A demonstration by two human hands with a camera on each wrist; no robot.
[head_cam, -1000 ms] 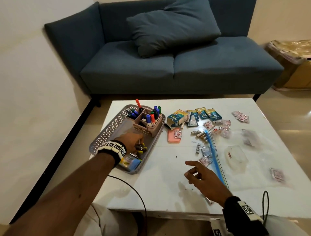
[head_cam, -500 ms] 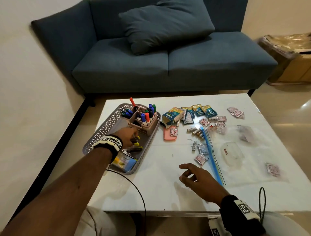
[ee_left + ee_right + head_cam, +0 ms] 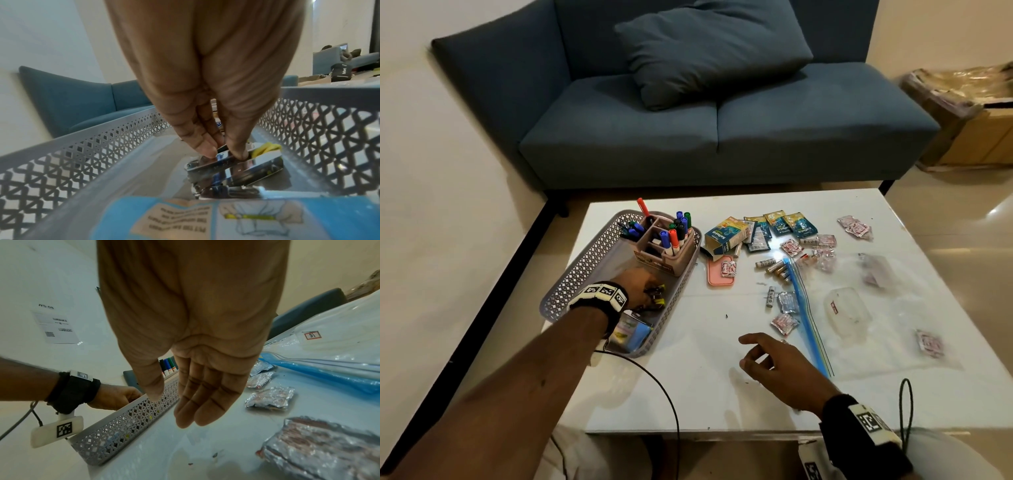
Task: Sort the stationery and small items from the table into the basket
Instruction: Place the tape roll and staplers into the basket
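A grey perforated basket (image 3: 585, 270) stands at the table's left. Inside it my left hand (image 3: 643, 281) reaches down, and in the left wrist view its thumb and fingertips (image 3: 207, 153) pinch the thin top arm of a shiny metal tool (image 3: 246, 168) with yellow parts, which rests on the basket floor (image 3: 144, 162). A blue printed packet (image 3: 226, 217) lies in the basket nearer to me. My right hand (image 3: 756, 353) hovers palm down over the table with relaxed fingers and holds nothing; foil sachets (image 3: 271, 399) lie just beyond it.
A pink pen holder (image 3: 667, 253) full of markers fills the basket's far end. On the table lie a medicine box (image 3: 724, 236), a pink lid (image 3: 719, 274), batteries (image 3: 774, 265), sachets (image 3: 784, 323) and a clear zip bag (image 3: 876, 308). A blue sofa (image 3: 688, 137) stands behind.
My left hand has moved farther into the basket and lower, taking the metal tool down onto the basket floor. The right hand has stayed almost where it was.
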